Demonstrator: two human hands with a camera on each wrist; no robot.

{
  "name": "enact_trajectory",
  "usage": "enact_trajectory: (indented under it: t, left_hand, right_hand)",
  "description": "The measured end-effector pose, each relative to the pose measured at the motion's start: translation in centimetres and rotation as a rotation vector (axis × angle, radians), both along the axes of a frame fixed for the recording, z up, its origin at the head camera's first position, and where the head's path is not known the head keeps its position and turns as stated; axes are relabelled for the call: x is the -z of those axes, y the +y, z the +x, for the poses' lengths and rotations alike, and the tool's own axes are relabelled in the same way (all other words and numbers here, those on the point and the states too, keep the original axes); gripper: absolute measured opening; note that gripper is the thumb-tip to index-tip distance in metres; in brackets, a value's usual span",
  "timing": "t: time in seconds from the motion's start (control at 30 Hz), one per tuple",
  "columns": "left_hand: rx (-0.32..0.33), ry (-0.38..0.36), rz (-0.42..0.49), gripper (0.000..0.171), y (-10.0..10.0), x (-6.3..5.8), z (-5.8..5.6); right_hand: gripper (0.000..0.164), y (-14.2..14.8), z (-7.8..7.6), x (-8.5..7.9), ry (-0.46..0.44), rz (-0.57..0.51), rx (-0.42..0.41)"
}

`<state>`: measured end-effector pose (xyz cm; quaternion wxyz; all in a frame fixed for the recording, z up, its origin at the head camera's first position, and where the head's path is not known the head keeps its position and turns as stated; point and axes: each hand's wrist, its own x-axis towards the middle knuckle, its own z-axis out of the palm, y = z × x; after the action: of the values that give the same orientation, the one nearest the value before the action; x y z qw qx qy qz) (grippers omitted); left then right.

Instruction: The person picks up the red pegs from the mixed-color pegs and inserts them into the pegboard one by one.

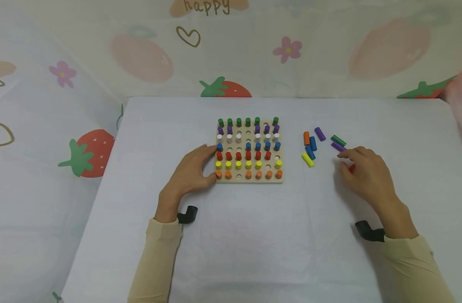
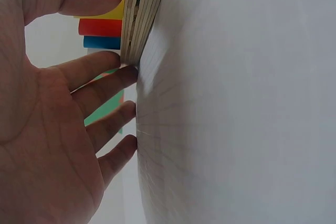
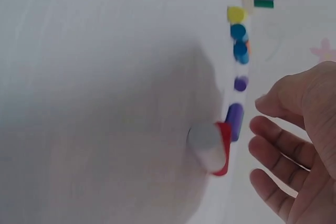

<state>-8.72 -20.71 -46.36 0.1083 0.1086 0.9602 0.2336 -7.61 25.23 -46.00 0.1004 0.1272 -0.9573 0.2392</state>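
Observation:
A square wooden pegboard holds rows of coloured pegs in green, purple, white, blue, red, yellow and orange. Several of its holes show no peg. My left hand rests on its left edge, thumb near the front corner and the other fingers spread further back. My right hand hovers over the loose pegs at the right, with nothing between thumb and fingers. Under it lie a red peg and a white peg; in the head view the hand covers most of them. A purple peg lies just beyond the fingertips.
More loose pegs lie between board and right hand: orange, two blue, including this blue peg, yellow, another purple and green. A white cloth covers the table; a printed curtain hangs behind.

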Motion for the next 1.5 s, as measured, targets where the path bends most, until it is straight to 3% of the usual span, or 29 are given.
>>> enact_trajectory:
  t: [0.23, 0.87, 1.1, 1.5]
  left_hand:
    - [0.015, -0.001, -0.008, 0.083, 0.0, 0.4, 0.0]
    - [0.004, 0.0, -0.008, 0.085, -0.3, 0.4, 0.0]
    - [0.013, 0.007, -0.003, 0.082, -0.2, 0.3, -0.1]
    - [0.016, -0.001, -0.015, 0.082, -0.3, 0.1, 0.0]
  right_hand:
    - [0.024, 1.7, 0.2, 0.5, -0.08, 0.036, 0.023]
    - [0.024, 3.4, 0.2, 0.7, -0.093, 0.072, 0.002]
    - [0.027, 3.9, -0.2, 0.7, -0.19, 0.098, 0.022]
    - [0.029, 4.8, 0.0, 0.7, -0.229, 0.103, 0.017]
